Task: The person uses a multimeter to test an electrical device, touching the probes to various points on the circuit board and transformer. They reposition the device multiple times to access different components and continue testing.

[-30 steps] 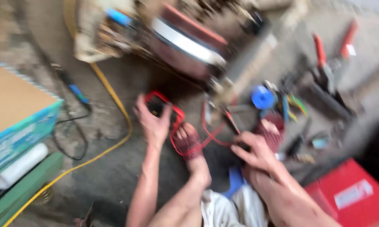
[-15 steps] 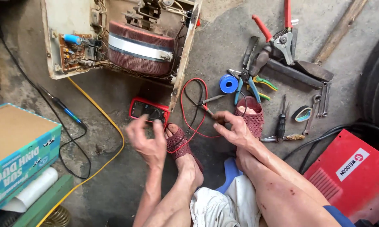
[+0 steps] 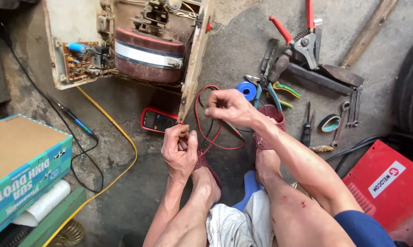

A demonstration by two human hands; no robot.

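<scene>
While the opened cream metal casing with its red wound coil (image 3: pixel 148 54) stands on the concrete floor (image 3: pixel 243 55), the red-cased multimeter (image 3: pixel 157 120) lies just beside it. Right hand (image 3: pixel 230 108) pinches the thin red test lead wire (image 3: pixel 202 107); left hand (image 3: pixel 179 148) curls closed around its lower stretch.

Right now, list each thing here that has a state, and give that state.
Appliance casing: open, coil and circuit board exposed.
Multimeter: flat on the floor, screen up.
Red wire: looped, held at both ends.
Left hand: closed around wire ends.
Right hand: pinching the wires.
Red-handled cutters: lying on the floor, handles spread.
Cardboard box: closed.
Blue tape roll: lying flat.
</scene>
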